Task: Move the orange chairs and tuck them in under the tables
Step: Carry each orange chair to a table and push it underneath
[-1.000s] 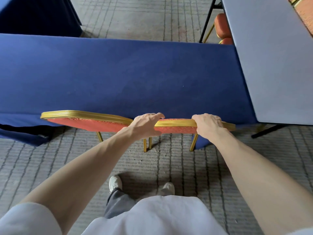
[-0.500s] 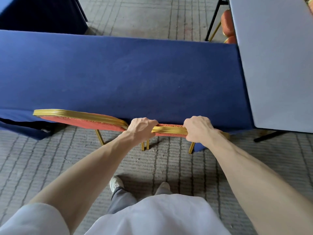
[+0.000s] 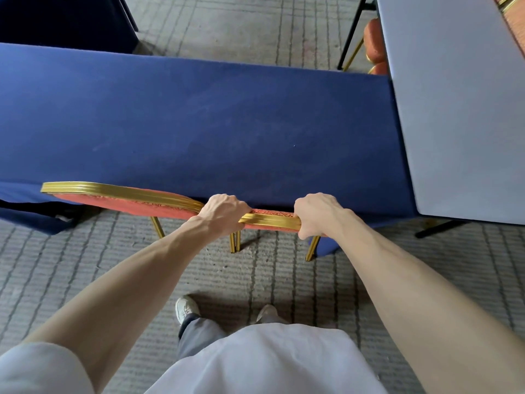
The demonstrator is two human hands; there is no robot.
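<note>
Two orange chairs with gold frames stand side by side against the near edge of the blue-clothed table. My left hand and my right hand both grip the gold top rail of the right chair, whose seat is hidden under the cloth. The left chair shows only its backrest and one gold leg. Neither hand touches it.
A bare light grey table stands at the right with black legs. Another orange chair sits behind it at the top right. A second blue-clothed table fills the top left corner. My feet stand on ribbed grey carpet.
The right chair has slid further under the blue table, and both hands have gone from resting over the top rail to gripping it closer together.
</note>
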